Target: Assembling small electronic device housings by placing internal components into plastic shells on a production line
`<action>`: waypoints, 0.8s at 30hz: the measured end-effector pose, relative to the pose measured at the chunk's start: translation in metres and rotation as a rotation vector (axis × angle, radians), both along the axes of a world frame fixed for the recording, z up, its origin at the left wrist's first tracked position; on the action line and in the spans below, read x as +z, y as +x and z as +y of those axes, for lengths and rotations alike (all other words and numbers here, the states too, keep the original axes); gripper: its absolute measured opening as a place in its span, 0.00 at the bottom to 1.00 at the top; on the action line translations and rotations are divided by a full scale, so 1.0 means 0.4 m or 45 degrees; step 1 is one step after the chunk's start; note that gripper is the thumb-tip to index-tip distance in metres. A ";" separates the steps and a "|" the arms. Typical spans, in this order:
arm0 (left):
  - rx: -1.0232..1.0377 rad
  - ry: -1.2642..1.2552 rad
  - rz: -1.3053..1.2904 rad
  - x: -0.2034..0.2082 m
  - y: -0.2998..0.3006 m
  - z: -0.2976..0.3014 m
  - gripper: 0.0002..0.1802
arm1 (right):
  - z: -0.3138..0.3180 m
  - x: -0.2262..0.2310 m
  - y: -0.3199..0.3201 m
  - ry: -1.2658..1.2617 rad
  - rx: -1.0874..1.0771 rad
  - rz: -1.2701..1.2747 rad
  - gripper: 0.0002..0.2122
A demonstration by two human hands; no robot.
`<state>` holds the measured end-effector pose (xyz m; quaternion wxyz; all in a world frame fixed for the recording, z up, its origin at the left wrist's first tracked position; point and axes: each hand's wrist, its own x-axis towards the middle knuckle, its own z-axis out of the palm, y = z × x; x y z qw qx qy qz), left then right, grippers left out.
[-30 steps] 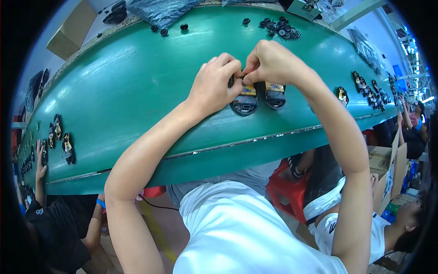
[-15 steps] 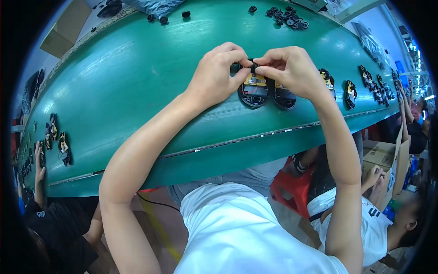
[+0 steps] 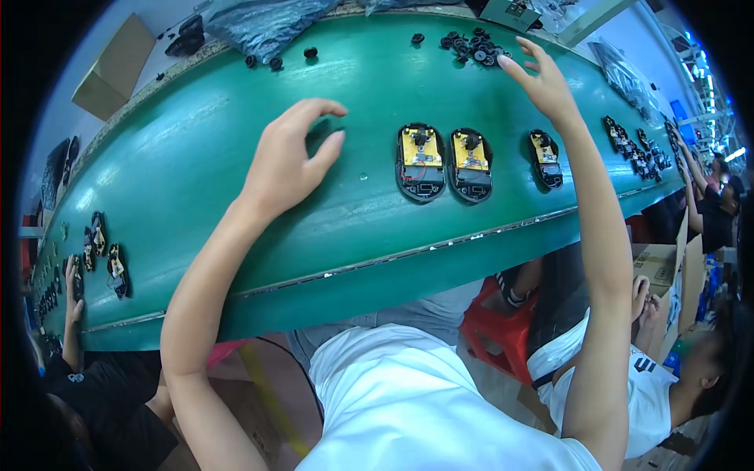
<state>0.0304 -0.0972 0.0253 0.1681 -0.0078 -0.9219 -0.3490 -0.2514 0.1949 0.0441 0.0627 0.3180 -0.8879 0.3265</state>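
Two opened computer mouse bases lie side by side on the green work surface (image 3: 353, 228): the left mouse base (image 3: 422, 163) and the right mouse base (image 3: 471, 166). Each has a black shell, a yellow circuit board and a black scroll wheel at its far end. My left hand (image 3: 290, 157) hovers to their left, fingers curved, thumb apart, holding nothing. Beyond them to the right, my right hand (image 3: 543, 85) reaches with spread fingers beside a heap of small black wheels (image 3: 470, 47). No wheel shows between its fingers. A third mouse base (image 3: 544, 159) lies below my right wrist.
More mouse bases (image 3: 628, 145) sit at the right, and others (image 3: 117, 271) at the far left near a co-worker's hand (image 3: 72, 294). Loose black wheels (image 3: 311, 52) and a plastic bag (image 3: 267, 27) are along the far edge. Another person (image 3: 620, 369) sits at right.
Both hands have let go of the mouse base they were working on. My left hand has moved left and nearer; my right hand has gone up toward the heap of wheels.
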 end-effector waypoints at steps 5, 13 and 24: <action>-0.226 -0.238 0.038 -0.023 0.015 0.046 0.43 | -0.022 -0.117 -0.188 0.226 -0.199 0.210 0.54; -0.150 -0.365 -0.048 -0.033 0.050 -0.023 0.49 | -0.133 -0.105 -0.160 0.081 0.408 0.244 0.43; 0.656 -0.524 0.077 -0.072 -0.081 -0.188 0.45 | -0.161 -0.103 -0.231 0.063 0.356 0.166 0.40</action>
